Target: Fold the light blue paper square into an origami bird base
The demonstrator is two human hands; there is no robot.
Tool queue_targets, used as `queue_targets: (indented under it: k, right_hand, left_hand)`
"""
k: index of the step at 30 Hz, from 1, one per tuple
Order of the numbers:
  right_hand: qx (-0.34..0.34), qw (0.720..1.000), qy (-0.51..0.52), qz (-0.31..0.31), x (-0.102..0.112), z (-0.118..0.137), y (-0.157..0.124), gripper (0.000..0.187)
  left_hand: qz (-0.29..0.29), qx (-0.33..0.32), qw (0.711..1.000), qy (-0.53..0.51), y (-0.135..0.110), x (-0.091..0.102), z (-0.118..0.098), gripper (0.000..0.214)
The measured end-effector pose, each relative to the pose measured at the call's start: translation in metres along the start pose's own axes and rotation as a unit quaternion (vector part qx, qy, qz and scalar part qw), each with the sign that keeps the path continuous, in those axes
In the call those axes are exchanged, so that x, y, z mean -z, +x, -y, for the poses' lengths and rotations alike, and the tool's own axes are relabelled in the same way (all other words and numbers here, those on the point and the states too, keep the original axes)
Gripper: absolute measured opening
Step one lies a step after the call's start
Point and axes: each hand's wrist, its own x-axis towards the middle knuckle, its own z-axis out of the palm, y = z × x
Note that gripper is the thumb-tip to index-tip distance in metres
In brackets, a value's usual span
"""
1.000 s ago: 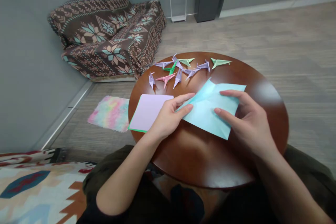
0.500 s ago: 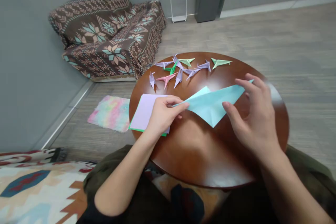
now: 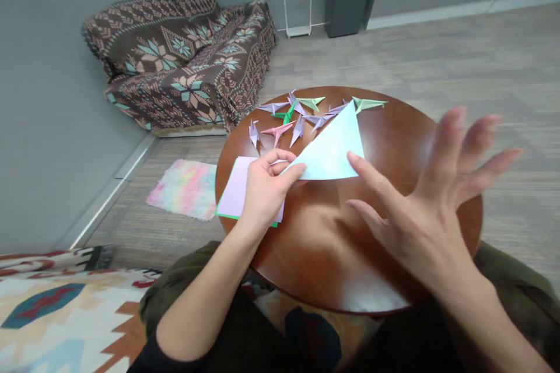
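Left hand (image 3: 265, 189) fingers pinch corner of pale-blue paper triangle (image 3: 330, 145); right hand (image 3: 431, 213) fingers spread, off the paper. Round wooden table (image 3: 371, 250) carries lilac sheets (image 3: 238, 192), folded origami (image 3: 275, 131); patterned sofa (image 3: 175, 64) far left.

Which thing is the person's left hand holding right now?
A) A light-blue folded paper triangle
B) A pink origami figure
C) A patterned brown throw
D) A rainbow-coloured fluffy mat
A: the left hand has its thumb on the left tip of the light-blue folded paper triangle, above a lilac paper square.
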Motion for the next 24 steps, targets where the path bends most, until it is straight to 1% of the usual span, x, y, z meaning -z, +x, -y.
queue_targets:
  k: [3, 5, 9, 11, 13, 15, 16, 18, 21, 24]
  right_hand:
    - [0.047, 0.998, 0.003, 0.031, -0.004, 0.004, -0.002, 0.06]
    - [0.082, 0.996, 0.017, 0.043, -0.006, 0.007, -0.002, 0.047]
    - [0.11, 0.992, 0.061, 0.018, -0.009, 0.012, 0.002, 0.031]
    - [0.114, 0.99, 0.086, 0.001, -0.01, 0.013, 0.002, 0.03]
    - [0.122, 0.986, 0.109, -0.009, -0.012, 0.014, 0.001, 0.032]
    - [0.135, 0.982, 0.13, -0.007, -0.015, 0.014, 0.0, 0.032]
    - [0.144, 0.979, 0.142, -0.001, -0.017, 0.013, -0.001, 0.032]
    - [0.163, 0.972, 0.165, 0.018, -0.02, 0.013, -0.002, 0.031]
    - [0.184, 0.965, 0.182, 0.043, -0.025, 0.012, -0.002, 0.031]
    - [0.18, 0.964, 0.192, 0.046, -0.026, 0.013, -0.002, 0.03]
  left_hand:
    - [0.022, 0.014, 1.0, 0.003, -0.003, -0.001, -0.002, 0.025]
    - [0.038, 0.025, 0.999, -0.014, -0.007, -0.003, -0.004, 0.023]
    - [0.061, 0.065, 0.988, -0.123, -0.016, -0.014, -0.009, 0.017]
    - [0.064, 0.082, 0.974, -0.199, -0.022, -0.023, -0.008, 0.013]
    - [0.068, 0.114, 0.951, -0.28, -0.029, -0.034, -0.005, 0.011]
    - [0.063, 0.163, 0.927, -0.331, -0.035, -0.043, -0.003, 0.004]
    - [0.053, 0.176, 0.921, -0.343, -0.037, -0.046, -0.001, 0.003]
    - [0.048, 0.192, 0.924, -0.329, -0.04, -0.049, 0.0, 0.012]
    - [0.04, 0.186, 0.942, -0.278, -0.038, -0.047, 0.001, 0.025]
    - [0.039, 0.169, 0.951, -0.254, -0.034, -0.043, 0.005, 0.026]
